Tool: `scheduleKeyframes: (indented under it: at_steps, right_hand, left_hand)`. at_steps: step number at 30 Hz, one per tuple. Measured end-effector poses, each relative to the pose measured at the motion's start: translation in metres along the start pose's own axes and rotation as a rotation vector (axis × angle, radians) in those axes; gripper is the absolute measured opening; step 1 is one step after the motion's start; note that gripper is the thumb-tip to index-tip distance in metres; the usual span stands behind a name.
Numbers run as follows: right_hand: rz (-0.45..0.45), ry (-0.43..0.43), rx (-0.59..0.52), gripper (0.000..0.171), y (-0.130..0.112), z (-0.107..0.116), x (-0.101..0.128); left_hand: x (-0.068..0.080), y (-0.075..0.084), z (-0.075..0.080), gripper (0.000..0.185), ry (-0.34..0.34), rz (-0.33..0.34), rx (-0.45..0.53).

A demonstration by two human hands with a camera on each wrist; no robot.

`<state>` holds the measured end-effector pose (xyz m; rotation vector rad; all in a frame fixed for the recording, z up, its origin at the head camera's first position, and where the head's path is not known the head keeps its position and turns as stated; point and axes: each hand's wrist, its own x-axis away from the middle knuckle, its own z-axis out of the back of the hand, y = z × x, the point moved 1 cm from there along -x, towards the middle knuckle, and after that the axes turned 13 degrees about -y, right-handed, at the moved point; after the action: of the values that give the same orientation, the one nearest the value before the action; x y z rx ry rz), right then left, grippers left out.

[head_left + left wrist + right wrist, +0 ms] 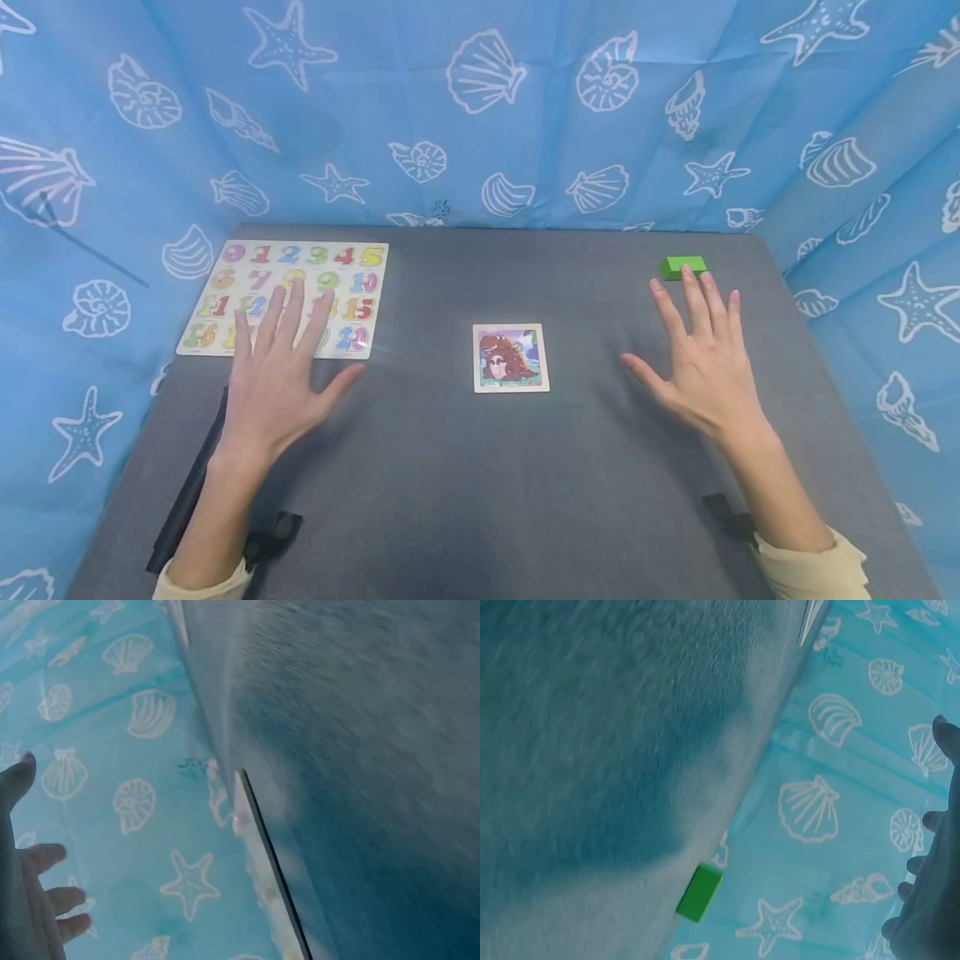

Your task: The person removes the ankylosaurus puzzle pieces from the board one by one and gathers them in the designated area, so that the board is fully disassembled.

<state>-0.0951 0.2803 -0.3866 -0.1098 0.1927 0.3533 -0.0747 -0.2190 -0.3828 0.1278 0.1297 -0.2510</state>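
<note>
1. The left hand (273,379) hovers flat, fingers spread wide and holding nothing, its fingertips over the near edge of the number puzzle board (288,297), which lies at its 12 o'clock.
2. The right hand (701,362) is likewise spread wide and empty; the green block (683,267) sits just beyond its fingertips at 12 o'clock, long axis left-right.
3. The dinosaur picture card (511,357) lies between the hands, at the left's 3 o'clock and the right's 9 o'clock, about equally near both.
</note>
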Motion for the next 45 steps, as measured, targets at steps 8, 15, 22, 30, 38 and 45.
scheduleKeyframes:
  at_steps: [8,15,22,30,38,45]
  right_hand:
    - [0.112,0.006,-0.142,0.087,-0.023,-0.012,-0.013]
    - [0.206,-0.025,-0.285,0.082,-0.046,-0.024,-0.030]
    - [0.239,-0.141,-0.536,0.062,-0.069,-0.037,-0.050]
    - [0.233,-0.387,-0.853,0.041,-0.094,-0.058,-0.079]
    - [0.190,-0.492,-0.874,0.035,-0.105,-0.080,-0.105]
    - [0.129,-0.585,-0.807,0.035,-0.109,-0.092,-0.121]
  left_hand:
    - [-0.010,0.017,-0.004,0.083,-0.057,-0.043,0.070]
    - [-0.017,0.036,-0.015,0.071,-0.108,-0.092,0.086]
    - [-0.024,0.052,-0.025,0.062,-0.296,-0.141,0.197]
    - [-0.037,0.077,-0.039,0.056,-0.552,-0.194,0.439]
    - [-0.052,0.096,-0.063,0.057,-0.626,-0.292,0.570]
    - [-0.061,0.102,-0.074,0.056,-0.657,-0.283,0.601]
